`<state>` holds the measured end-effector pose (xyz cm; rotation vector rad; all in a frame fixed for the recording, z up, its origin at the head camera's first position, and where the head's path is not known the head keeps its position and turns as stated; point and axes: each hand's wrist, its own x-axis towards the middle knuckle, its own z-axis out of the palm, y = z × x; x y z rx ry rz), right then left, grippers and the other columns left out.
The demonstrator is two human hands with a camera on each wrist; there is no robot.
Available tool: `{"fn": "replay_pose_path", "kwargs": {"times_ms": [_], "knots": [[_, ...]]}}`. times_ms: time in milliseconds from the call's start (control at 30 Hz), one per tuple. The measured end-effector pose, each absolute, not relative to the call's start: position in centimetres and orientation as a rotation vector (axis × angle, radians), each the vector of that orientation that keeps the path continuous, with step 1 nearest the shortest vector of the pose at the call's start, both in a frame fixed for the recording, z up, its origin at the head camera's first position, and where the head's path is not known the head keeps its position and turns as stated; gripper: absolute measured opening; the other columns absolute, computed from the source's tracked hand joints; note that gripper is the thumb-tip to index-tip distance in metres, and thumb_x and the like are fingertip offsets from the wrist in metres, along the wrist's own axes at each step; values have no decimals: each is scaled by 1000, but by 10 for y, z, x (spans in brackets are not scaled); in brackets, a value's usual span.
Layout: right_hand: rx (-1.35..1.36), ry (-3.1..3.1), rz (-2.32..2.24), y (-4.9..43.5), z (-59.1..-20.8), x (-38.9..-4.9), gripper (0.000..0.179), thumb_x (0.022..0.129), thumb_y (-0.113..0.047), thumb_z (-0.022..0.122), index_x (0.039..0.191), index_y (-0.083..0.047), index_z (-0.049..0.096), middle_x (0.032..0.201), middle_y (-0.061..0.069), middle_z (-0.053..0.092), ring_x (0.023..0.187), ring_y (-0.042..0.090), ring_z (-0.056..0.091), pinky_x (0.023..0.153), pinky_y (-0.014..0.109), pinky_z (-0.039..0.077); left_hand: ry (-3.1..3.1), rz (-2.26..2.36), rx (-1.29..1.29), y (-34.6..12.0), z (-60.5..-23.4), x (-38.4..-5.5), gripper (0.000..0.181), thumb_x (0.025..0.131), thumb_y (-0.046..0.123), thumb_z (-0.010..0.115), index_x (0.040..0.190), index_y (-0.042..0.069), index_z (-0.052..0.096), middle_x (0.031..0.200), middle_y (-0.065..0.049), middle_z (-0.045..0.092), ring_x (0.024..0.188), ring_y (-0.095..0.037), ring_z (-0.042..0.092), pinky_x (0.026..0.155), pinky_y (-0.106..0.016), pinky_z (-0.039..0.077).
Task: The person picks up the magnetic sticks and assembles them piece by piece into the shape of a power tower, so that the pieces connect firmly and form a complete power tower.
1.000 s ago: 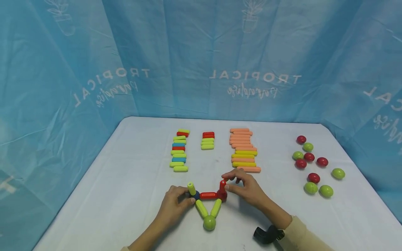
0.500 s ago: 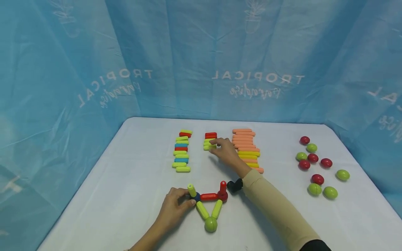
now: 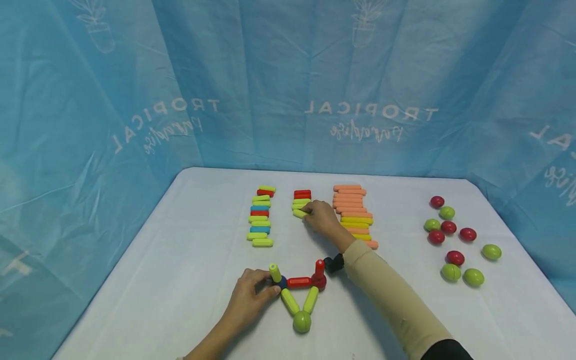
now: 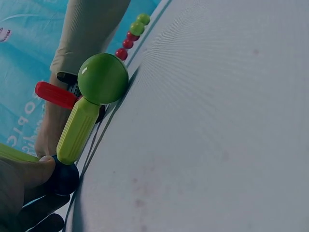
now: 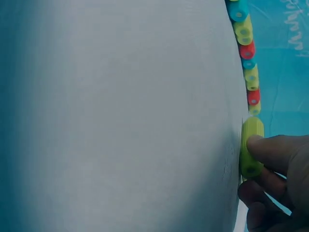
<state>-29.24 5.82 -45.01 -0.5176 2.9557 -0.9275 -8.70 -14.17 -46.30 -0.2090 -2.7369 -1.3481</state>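
My left hand (image 3: 246, 298) grips a dark blue ball (image 4: 66, 180) at the left corner of a triangle lying on the table. A red rod (image 3: 299, 283) links it to a red ball (image 3: 318, 282); two lime rods run down to a green ball (image 3: 302, 321). A short lime rod (image 3: 274, 272) stands up from the blue ball, and a red upright rod (image 3: 320, 267) from the red one. Farther back, my right hand (image 3: 322, 219) pinches a lime rod (image 5: 252, 126) between thumb and fingers, at the near end of the small middle row.
Several short coloured rods (image 3: 262, 243) form a column on the left. Longer orange and yellow rods (image 3: 353, 188) lie in a column behind my right forearm. Loose red and green balls (image 3: 474, 277) are scattered at the right. A blue curtain (image 3: 261, 90) surrounds the white table (image 3: 157, 280).
My right hand has left the red upright rod, reached forward to the middle row and taken hold of a lime rod, now turned askew. My left hand has stayed at the blue ball.
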Motion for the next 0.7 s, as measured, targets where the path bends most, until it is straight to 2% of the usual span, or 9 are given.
{"fn": "replay_pose_path", "kwargs": {"times_ms": [167, 300, 567, 700], "knots": [[-545, 2954, -938, 62, -450, -291, 27, 87, -6, 67, 114, -5, 70, 100, 6, 63, 90, 20, 56, 80, 35, 47, -2731, -1345, -205, -141, -462, -87, 26, 81, 19, 77, 105, 12, 71, 99, 5, 66, 93, -15, 50, 81, -36, 42], [-562, 2897, -1130, 76, -441, -277, 27, 88, -9, 68, 115, -7, 70, 97, 2, 61, 86, 18, 55, 75, 32, 48, -2713, -1344, -210, -140, -462, -86, 26, 80, 20, 77, 104, 11, 71, 98, 4, 66, 92, -16, 51, 80, -36, 41], [-489, 2726, -1588, 125, -412, -211, 24, 88, -13, 68, 112, -11, 67, 101, 3, 62, 86, 21, 57, 69, 32, 51, -2691, -1324, -174, -133, -463, -91, 29, 79, 18, 78, 106, 9, 71, 99, 3, 67, 91, -15, 51, 79, -36, 40], [-474, 2594, -1792, 146, -409, -172, 25, 88, -9, 68, 112, -8, 63, 104, 6, 63, 90, 25, 59, 73, 29, 53, -2663, -1313, -158, -125, -465, -99, 30, 80, 20, 78, 106, 9, 71, 99, 2, 67, 89, -15, 50, 77, -36, 38]]}}
